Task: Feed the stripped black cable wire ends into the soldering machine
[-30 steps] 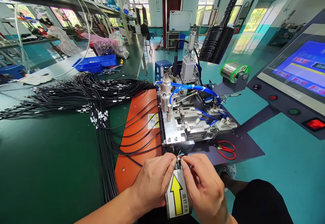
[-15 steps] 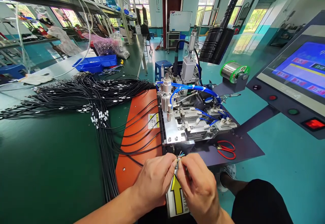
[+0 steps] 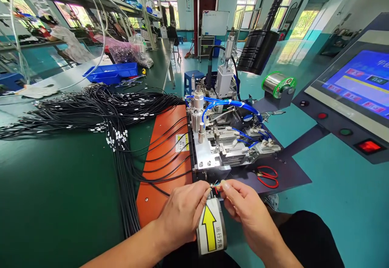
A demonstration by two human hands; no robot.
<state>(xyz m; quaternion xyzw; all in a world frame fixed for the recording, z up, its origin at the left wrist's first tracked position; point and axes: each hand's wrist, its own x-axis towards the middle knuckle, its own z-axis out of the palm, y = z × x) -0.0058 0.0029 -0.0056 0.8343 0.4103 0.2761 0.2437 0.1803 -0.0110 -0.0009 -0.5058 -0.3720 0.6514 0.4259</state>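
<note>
Between thumb and forefinger, my left hand pinches the end of a cable, close to the front of the machine. Several thin coloured wires fan out of that cable end, a red one among them. My right hand has its thumb and forefinger closed on the tips of these wires. Just below the hands is a rounded metal cover with a yellow arrow label. Ahead stands the machine, with metal cylinders and blue air tubes. Several black cables run into its left side.
A large bundle of black cables lies on the green table. Red-handled cutters rest right of the machine. A solder spool, black nozzle and control screen stand beyond. A person sits at the far left.
My right hand has shifted slightly right and opened up from the left hand, so the coloured wires and arrow label show more. The whole view has moved a little.
</note>
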